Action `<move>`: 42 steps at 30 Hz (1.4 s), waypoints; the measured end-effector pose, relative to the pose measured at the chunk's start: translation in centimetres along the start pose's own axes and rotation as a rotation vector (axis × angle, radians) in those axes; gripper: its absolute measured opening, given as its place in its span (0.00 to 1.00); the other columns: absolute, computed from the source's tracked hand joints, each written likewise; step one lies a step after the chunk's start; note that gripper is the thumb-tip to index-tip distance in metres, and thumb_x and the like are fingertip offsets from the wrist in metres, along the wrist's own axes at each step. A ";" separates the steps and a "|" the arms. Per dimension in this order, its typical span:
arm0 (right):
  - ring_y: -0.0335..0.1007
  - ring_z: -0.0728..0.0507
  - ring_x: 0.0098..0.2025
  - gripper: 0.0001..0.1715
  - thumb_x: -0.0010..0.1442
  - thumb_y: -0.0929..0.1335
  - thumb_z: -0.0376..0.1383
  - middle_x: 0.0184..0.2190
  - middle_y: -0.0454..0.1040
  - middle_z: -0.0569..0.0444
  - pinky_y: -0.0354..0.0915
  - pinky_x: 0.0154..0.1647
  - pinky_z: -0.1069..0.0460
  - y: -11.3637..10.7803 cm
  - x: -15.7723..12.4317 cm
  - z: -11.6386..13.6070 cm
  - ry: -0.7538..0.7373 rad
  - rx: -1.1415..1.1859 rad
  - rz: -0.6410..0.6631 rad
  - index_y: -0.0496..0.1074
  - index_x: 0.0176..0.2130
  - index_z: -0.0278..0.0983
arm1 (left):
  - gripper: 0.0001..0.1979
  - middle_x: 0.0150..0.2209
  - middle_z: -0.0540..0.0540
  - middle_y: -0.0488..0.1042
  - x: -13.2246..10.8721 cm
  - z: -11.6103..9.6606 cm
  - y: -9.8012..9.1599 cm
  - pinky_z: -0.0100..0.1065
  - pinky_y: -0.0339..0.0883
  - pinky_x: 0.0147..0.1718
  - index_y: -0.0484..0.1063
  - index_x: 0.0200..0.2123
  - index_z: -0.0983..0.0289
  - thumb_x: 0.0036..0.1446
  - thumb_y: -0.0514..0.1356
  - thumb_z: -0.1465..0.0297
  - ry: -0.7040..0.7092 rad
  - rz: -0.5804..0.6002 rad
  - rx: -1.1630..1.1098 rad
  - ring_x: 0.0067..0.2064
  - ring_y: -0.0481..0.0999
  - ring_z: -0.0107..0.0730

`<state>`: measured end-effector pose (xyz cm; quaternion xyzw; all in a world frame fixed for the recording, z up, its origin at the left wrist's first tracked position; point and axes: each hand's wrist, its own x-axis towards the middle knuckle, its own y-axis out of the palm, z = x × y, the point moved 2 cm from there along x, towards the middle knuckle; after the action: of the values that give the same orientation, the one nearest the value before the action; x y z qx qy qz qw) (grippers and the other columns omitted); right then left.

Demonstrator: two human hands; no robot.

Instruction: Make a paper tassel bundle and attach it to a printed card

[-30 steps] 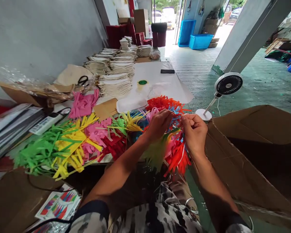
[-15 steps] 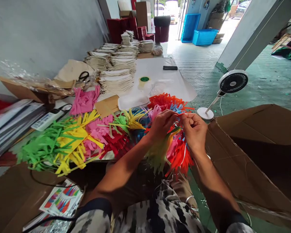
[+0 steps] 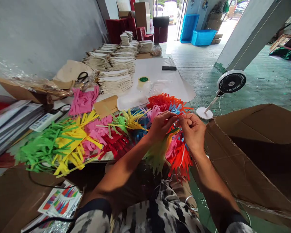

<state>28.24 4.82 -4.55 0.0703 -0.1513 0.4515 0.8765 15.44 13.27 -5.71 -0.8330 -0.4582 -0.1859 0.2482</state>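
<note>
My left hand [image 3: 162, 124] and my right hand [image 3: 192, 127] meet over the table's near edge, both with fingers pinched. Between their fingertips is the small twisted top of an orange-red paper tassel, mostly hidden by the fingers. Below the hands hang a pale green and yellow tassel [image 3: 158, 152], a pink tassel [image 3: 172, 149] and a red tassel [image 3: 183, 161]. Just beyond my fingers lies a heap of orange fringed paper [image 3: 163, 101]. Light blue and pink fringes are beside it.
Green fringed paper [image 3: 40, 147], yellow fringed paper [image 3: 71, 140] and pink strips [image 3: 83, 100] cover the table's left. Behind are scissors [image 3: 82, 77], stacked cream bundles [image 3: 115, 81] and a tape roll [image 3: 143, 81]. On the right stand a cardboard box [image 3: 229, 158] and a fan [image 3: 231, 81].
The orange-red strip that showed between my fingertips is now mostly covered by them. Both hands stay in nearly the same place, and the view has shifted slightly.
</note>
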 end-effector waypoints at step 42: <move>0.56 0.50 0.22 0.22 0.63 0.74 0.54 0.21 0.68 0.60 0.54 0.23 0.53 1.0 -0.6 0.5 0.028 0.040 0.085 0.73 0.33 0.39 | 0.11 0.40 0.55 0.82 -1.0 -0.9 -1.4 0.33 0.73 0.41 0.87 0.45 0.59 0.66 0.68 0.60 -0.053 -0.147 -0.131 0.42 0.79 0.32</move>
<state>27.02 4.79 -4.25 0.0747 -0.1328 0.4921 0.8571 13.60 12.71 -5.16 -0.8162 -0.5114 -0.2111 0.1666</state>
